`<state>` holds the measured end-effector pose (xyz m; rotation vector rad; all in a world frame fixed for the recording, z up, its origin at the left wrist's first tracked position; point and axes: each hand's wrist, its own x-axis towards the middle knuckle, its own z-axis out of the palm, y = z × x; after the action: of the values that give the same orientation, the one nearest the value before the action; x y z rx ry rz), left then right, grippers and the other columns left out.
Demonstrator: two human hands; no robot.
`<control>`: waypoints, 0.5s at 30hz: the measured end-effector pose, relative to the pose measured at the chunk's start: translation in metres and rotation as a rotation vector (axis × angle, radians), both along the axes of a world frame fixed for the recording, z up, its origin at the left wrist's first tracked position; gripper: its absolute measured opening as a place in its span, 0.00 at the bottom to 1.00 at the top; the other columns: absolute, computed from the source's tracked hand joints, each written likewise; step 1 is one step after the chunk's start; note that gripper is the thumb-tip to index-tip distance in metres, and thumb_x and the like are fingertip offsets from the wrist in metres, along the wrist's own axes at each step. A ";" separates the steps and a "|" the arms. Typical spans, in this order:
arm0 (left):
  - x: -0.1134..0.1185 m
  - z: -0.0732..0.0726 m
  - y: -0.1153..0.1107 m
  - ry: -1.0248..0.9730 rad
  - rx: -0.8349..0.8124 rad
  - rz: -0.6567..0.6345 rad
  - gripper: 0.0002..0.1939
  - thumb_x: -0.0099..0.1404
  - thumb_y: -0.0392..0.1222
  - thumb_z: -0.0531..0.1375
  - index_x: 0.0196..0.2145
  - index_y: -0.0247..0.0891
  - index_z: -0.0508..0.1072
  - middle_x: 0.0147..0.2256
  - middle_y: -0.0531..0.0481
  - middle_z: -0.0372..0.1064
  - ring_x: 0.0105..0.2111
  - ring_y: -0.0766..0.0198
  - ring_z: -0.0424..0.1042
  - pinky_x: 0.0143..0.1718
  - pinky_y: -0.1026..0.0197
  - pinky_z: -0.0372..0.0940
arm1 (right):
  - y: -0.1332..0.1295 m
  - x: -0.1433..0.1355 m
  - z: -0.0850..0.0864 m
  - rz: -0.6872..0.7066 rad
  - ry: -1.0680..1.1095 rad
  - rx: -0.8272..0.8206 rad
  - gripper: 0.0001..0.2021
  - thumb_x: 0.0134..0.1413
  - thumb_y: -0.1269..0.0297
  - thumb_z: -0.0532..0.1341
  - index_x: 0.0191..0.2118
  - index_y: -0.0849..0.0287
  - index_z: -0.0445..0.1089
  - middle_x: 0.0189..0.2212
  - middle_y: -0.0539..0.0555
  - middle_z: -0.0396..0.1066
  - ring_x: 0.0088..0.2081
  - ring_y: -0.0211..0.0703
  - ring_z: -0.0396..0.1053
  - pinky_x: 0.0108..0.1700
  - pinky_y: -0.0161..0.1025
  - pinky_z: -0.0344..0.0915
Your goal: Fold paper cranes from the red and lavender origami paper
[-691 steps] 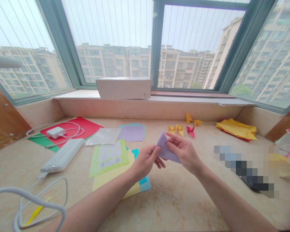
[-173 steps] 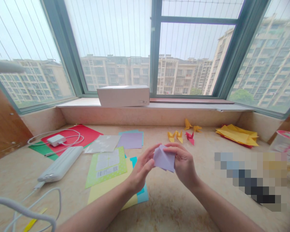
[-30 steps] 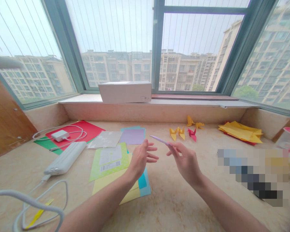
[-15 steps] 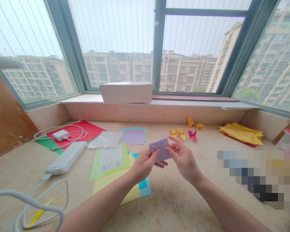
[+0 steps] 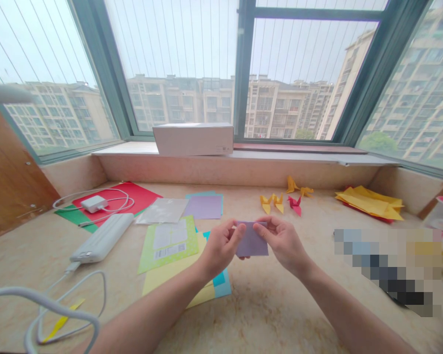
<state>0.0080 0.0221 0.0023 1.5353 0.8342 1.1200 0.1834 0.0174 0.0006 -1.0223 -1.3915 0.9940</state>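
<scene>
A small folded square of purple origami paper (image 5: pixel 253 241) is held up between my two hands above the marble ledge. My left hand (image 5: pixel 223 246) pinches its upper left corner, thumb in front and fingers behind. At the upper right edge, my right hand (image 5: pixel 282 241) grips it the same way, its thumb pressed on the front. Beyond my hands stand folded yellow paper cranes (image 5: pixel 278 202) and a dark pink paper crane (image 5: pixel 294 205). Flat purple paper (image 5: pixel 204 206) lies to the left, near a light green paper packet (image 5: pixel 170 243).
Pale yellow sheets (image 5: pixel 162 285) lie under my left forearm. At left are a white power bank (image 5: pixel 102 238), a charger (image 5: pixel 94 203) with cables and red paper (image 5: pixel 140 195). A yellow paper stack (image 5: pixel 369 202) sits at right; a white box (image 5: pixel 194 140) rests on the sill.
The purple paper has turned from a tilted position to nearly level and moved slightly down and right. Both thumbs now sit along its top edge.
</scene>
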 end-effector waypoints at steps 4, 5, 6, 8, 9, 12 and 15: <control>-0.002 0.004 0.000 0.042 0.069 0.087 0.20 0.69 0.56 0.56 0.33 0.35 0.70 0.21 0.52 0.68 0.19 0.66 0.70 0.19 0.66 0.65 | -0.001 0.001 0.002 -0.128 -0.163 0.144 0.15 0.55 0.51 0.66 0.35 0.60 0.74 0.30 0.55 0.76 0.32 0.45 0.72 0.36 0.40 0.69; -0.003 0.005 0.000 0.068 0.098 0.098 0.19 0.69 0.55 0.56 0.31 0.35 0.70 0.20 0.53 0.66 0.19 0.67 0.68 0.20 0.66 0.64 | -0.001 0.001 0.003 -0.130 -0.180 0.149 0.15 0.55 0.51 0.65 0.35 0.60 0.74 0.30 0.55 0.76 0.32 0.45 0.72 0.36 0.40 0.69; -0.004 0.006 -0.001 0.096 0.133 0.108 0.20 0.70 0.54 0.55 0.29 0.36 0.69 0.20 0.55 0.64 0.19 0.68 0.66 0.20 0.67 0.62 | -0.002 0.001 0.003 -0.125 -0.187 0.143 0.15 0.56 0.51 0.65 0.35 0.60 0.74 0.30 0.55 0.76 0.32 0.45 0.72 0.36 0.40 0.69; -0.005 0.007 -0.001 0.153 0.201 0.135 0.21 0.71 0.52 0.54 0.25 0.36 0.67 0.18 0.56 0.59 0.19 0.70 0.62 0.20 0.68 0.57 | -0.004 0.000 0.005 -0.111 -0.194 0.123 0.15 0.57 0.51 0.64 0.35 0.60 0.75 0.29 0.55 0.76 0.31 0.44 0.72 0.34 0.39 0.68; -0.005 0.007 -0.002 0.175 0.226 0.150 0.21 0.70 0.51 0.54 0.24 0.36 0.66 0.18 0.56 0.58 0.19 0.70 0.61 0.20 0.68 0.57 | -0.005 0.000 0.005 -0.106 -0.201 0.118 0.15 0.57 0.51 0.63 0.34 0.60 0.75 0.29 0.55 0.76 0.30 0.44 0.71 0.34 0.39 0.68; -0.005 0.005 -0.001 0.175 0.232 0.194 0.15 0.69 0.49 0.56 0.32 0.35 0.72 0.23 0.53 0.67 0.22 0.68 0.67 0.22 0.68 0.61 | -0.006 0.000 0.006 -0.134 -0.249 0.151 0.14 0.58 0.53 0.63 0.35 0.60 0.75 0.28 0.54 0.76 0.30 0.44 0.70 0.34 0.38 0.66; -0.006 0.004 0.001 0.146 0.226 0.229 0.14 0.66 0.49 0.60 0.44 0.37 0.73 0.35 0.48 0.75 0.26 0.65 0.74 0.25 0.66 0.67 | -0.007 0.001 0.005 -0.195 -0.322 0.220 0.13 0.59 0.54 0.62 0.35 0.59 0.76 0.28 0.54 0.76 0.31 0.44 0.69 0.36 0.39 0.66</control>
<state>0.0021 0.0234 0.0063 1.7570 1.0303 1.3160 0.1845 0.0106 0.0054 -1.1603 -1.5870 0.5344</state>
